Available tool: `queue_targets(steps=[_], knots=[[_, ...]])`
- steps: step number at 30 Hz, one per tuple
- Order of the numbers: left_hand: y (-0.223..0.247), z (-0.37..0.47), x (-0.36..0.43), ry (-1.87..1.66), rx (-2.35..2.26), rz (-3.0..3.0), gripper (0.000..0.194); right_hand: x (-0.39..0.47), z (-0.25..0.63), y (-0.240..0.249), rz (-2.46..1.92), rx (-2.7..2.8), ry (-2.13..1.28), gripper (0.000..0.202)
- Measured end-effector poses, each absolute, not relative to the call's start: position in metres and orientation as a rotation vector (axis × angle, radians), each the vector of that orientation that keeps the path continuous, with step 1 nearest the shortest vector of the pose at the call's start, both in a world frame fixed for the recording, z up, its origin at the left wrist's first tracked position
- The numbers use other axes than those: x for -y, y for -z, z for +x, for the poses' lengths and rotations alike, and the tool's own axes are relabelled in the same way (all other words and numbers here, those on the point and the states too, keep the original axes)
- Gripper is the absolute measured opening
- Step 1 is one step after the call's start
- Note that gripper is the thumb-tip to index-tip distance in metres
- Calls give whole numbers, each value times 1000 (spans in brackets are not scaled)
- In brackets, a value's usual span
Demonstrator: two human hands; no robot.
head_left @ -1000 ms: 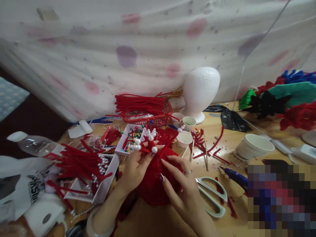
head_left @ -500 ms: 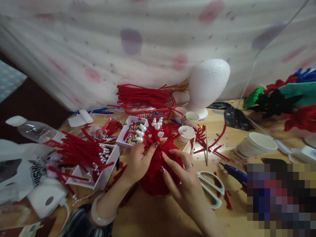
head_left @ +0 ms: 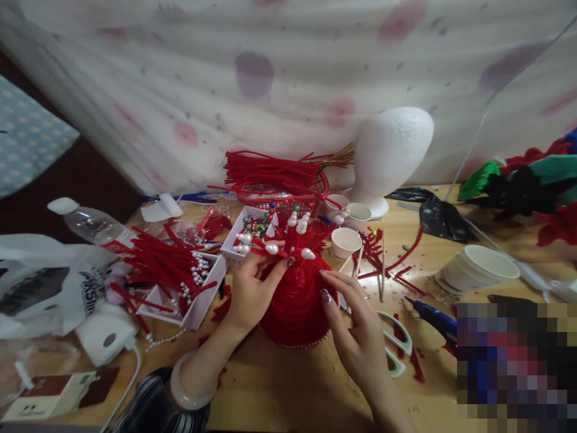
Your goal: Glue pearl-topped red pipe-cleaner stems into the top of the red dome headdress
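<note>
A red fuzzy piece (head_left: 295, 307) with a beaded lower rim stands on the table in front of me. Red stems tipped with white pearls (head_left: 303, 224) rise from its top. My left hand (head_left: 256, 288) pinches a red stem at the upper left of the piece, thumb and fingers together. At the right side of the piece is my right hand (head_left: 354, 313), its thumb and fingers apart, with nothing seen between them.
Left are a box of red stems (head_left: 202, 300), a bottle (head_left: 90, 222) and a white adapter (head_left: 106, 334). Behind stand a bead box (head_left: 229, 239), a red basket (head_left: 270, 203) and a foam head (head_left: 392, 156). Right lie scissors (head_left: 396, 331), a glue gun (head_left: 433, 319) and paper cups (head_left: 478, 267).
My right hand has drawn back to the right from the front of the red piece. The pearl stems have spread to other angles. The view has shifted slightly.
</note>
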State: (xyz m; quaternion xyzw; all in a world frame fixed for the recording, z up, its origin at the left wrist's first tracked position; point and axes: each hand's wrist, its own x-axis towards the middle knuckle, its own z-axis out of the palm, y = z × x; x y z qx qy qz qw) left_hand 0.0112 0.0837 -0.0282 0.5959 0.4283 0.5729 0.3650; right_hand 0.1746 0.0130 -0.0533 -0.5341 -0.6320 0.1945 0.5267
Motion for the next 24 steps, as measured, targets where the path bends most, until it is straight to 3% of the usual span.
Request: queue_targets(steps=[9, 17, 24], knots=[[18, -12, -57, -1559, -1232, 1389, 40, -16, 188, 60, -1297, 1346, -375, 14], [19, -49, -32, -1747, -1456, 1226, 28, -12, 199, 54, -1469, 1269, -271, 38], [14, -45, -3, -1745, -1411, 1593, 13, 1, 195, 64, -1424, 1318, -244, 46]])
